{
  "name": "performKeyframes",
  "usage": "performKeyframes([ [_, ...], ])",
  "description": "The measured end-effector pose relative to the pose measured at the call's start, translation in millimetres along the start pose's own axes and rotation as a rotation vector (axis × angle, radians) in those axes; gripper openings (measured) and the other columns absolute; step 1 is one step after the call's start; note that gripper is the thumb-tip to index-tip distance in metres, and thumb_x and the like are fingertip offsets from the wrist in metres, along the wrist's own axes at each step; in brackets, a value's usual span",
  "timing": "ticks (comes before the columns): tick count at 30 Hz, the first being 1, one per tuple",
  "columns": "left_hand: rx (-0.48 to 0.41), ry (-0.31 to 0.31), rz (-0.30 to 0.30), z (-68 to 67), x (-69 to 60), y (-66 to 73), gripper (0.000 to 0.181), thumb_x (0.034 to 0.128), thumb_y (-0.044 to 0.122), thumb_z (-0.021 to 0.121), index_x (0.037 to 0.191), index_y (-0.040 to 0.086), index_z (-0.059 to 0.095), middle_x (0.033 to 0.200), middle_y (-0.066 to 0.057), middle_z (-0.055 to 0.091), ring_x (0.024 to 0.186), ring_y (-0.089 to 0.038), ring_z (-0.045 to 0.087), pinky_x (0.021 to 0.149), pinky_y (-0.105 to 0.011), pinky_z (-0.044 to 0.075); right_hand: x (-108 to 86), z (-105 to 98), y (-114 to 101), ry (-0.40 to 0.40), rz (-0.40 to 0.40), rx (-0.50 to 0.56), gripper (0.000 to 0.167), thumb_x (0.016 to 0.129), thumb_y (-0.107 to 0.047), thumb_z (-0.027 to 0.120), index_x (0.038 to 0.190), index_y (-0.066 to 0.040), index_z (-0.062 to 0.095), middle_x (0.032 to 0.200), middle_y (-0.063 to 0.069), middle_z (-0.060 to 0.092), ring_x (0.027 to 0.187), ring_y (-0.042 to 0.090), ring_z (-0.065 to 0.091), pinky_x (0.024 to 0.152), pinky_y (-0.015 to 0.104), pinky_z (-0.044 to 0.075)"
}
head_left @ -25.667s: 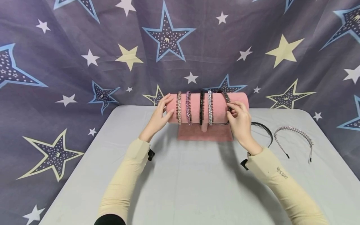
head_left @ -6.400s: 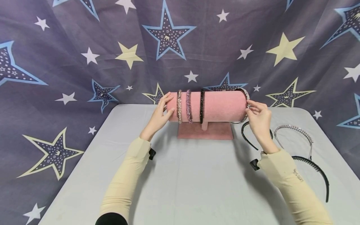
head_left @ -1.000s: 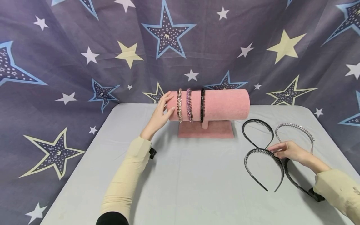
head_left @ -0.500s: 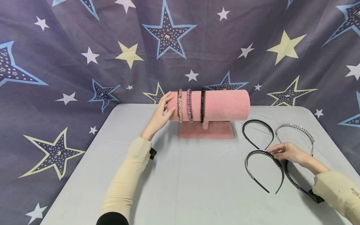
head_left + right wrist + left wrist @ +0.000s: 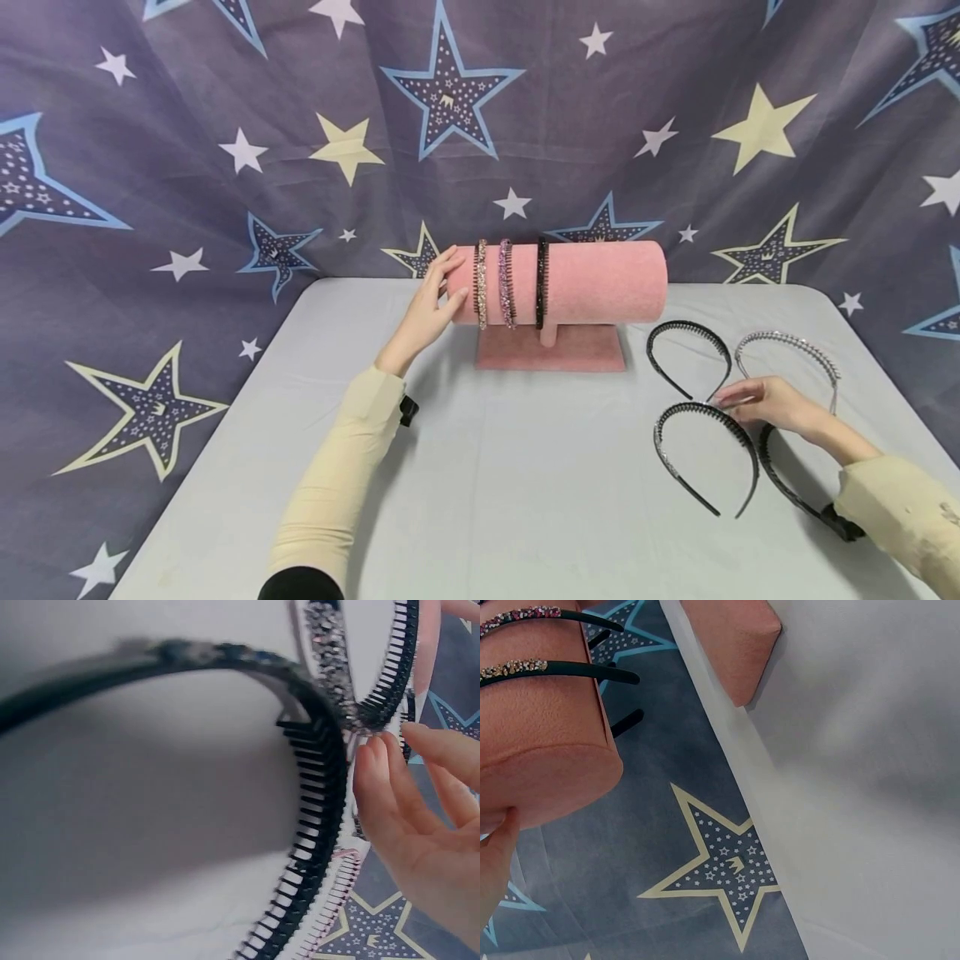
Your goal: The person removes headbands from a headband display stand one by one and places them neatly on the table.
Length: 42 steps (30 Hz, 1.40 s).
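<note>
A pink roll-shaped headband stand (image 5: 603, 282) stands at the back of the table, bearing a gold glittery headband (image 5: 482, 285), a purple one (image 5: 507, 285) and a black one (image 5: 541, 285). My left hand (image 5: 426, 315) holds the roll's left end, its thumb (image 5: 499, 847) against the end face in the left wrist view. On the right, my right hand (image 5: 772, 407) touches the top of a silver-glitter headband (image 5: 662, 446) lying on the table. Its fingers (image 5: 382, 787) are loosely bent, with nothing visible between them in the right wrist view.
Behind the silver-glitter headband lie a black headband (image 5: 686, 325) and a pinkish-silver one (image 5: 795, 340). Another black headband (image 5: 780, 483) lies partly under my right wrist, looming large in the right wrist view. A starred cloth (image 5: 285, 100) hangs behind the white-covered table (image 5: 540, 500).
Over the earlier frames, a black headband and then the silver-glitter one came off the roll onto the table at right. In the last second, both hands have stayed nearly still.
</note>
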State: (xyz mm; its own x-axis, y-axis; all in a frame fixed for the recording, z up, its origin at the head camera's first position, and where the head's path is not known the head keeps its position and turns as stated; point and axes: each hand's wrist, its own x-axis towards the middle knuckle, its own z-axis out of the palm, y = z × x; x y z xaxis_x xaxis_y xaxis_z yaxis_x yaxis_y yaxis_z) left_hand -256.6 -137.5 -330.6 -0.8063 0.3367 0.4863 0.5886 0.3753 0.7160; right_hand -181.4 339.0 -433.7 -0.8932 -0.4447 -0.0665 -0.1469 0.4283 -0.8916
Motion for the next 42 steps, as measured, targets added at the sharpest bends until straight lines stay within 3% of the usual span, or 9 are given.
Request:
performKeyframes([
  [3,-0.005,0.002,0.001,0.1,0.1,0.4,0.041,0.0892,0.001,0.047,0.128,-0.008,0.035,0.141,-0.021,0.022,0.129,-0.031,0.024,0.103,-0.040,0.030,1.5,-0.1,-6.2,0.035,-0.007,-0.022,0.026,0.076,0.009,0.056,0.102,0.009,0.059,0.087,0.000,0.068,0.077,0.002,0.061,0.065,0.019,0.053],
  [9,-0.013,0.000,0.006,0.1,0.4,-0.2,0.041,0.0891,0.001,0.046,0.128,-0.009,0.035,0.140,-0.023,0.022,0.129,-0.032,0.024,0.103,-0.042,0.030,7.2,4.4,-27.0,0.145,-0.026,-0.197,0.028,0.077,0.005,0.058,0.103,0.016,0.055,0.087,0.011,0.067,0.073,0.001,0.061,0.065,0.013,0.050],
  [19,-0.019,0.003,0.010,-0.2,0.2,0.1,0.041,0.0889,0.000,0.046,0.127,-0.010,0.035,0.140,-0.023,0.022,0.129,-0.032,0.024,0.103,-0.041,0.030,22.4,13.4,-62.6,0.233,-0.060,-0.319,0.028,0.081,-0.008,0.062,0.105,0.007,0.060,0.096,0.019,0.064,0.076,-0.003,0.059,0.067,0.009,0.046],
  [28,-0.017,0.007,0.011,0.2,0.5,-0.1,0.041,0.0887,0.000,0.047,0.127,-0.010,0.035,0.140,-0.024,0.022,0.129,-0.032,0.024,0.103,-0.041,0.029,40.8,30.5,-85.1,0.278,-0.148,-0.286,0.025,0.081,-0.005,0.062,0.103,0.006,0.061,0.094,0.015,0.065,0.075,-0.001,0.059,0.067,0.012,0.048],
  [31,-0.019,0.010,0.013,0.1,0.5,0.2,0.041,0.0885,-0.001,0.047,0.127,-0.010,0.035,0.140,-0.023,0.022,0.129,-0.032,0.024,0.103,-0.041,0.030,46.9,37.4,-92.9,0.277,-0.185,-0.248,0.025,0.081,-0.002,0.061,0.104,0.005,0.061,0.093,-0.002,0.065,0.077,-0.001,0.059,0.068,0.012,0.048],
  [35,-0.018,0.010,0.018,-0.2,0.3,0.6,0.041,0.0888,0.000,0.047,0.127,-0.010,0.035,0.140,-0.023,0.022,0.129,-0.032,0.024,0.103,-0.041,0.030,55.9,46.7,-105.3,0.300,-0.242,-0.211,0.023,0.080,0.002,0.059,0.103,0.005,0.062,0.091,-0.011,0.062,0.078,-0.002,0.058,0.069,0.013,0.049],
  [39,-0.012,0.006,0.015,-0.1,0.3,0.3,0.041,0.0890,0.000,0.047,0.127,-0.009,0.036,0.140,-0.023,0.022,0.129,-0.032,0.024,0.102,-0.042,0.030,66.1,55.6,-116.5,0.337,-0.273,-0.211,0.022,0.079,0.005,0.059,0.101,0.006,0.063,0.089,0.009,0.065,0.077,-0.002,0.058,0.070,0.013,0.050],
  [42,-0.012,0.005,0.012,-0.2,0.6,0.0,0.041,0.0890,0.000,0.047,0.127,-0.009,0.036,0.141,-0.021,0.023,0.129,-0.031,0.024,0.103,-0.041,0.030,73.0,61.8,-124.1,0.354,-0.310,-0.207,0.023,0.078,0.006,0.059,0.100,0.006,0.063,0.090,0.017,0.063,0.076,0.002,0.059,0.070,0.012,0.049],
])
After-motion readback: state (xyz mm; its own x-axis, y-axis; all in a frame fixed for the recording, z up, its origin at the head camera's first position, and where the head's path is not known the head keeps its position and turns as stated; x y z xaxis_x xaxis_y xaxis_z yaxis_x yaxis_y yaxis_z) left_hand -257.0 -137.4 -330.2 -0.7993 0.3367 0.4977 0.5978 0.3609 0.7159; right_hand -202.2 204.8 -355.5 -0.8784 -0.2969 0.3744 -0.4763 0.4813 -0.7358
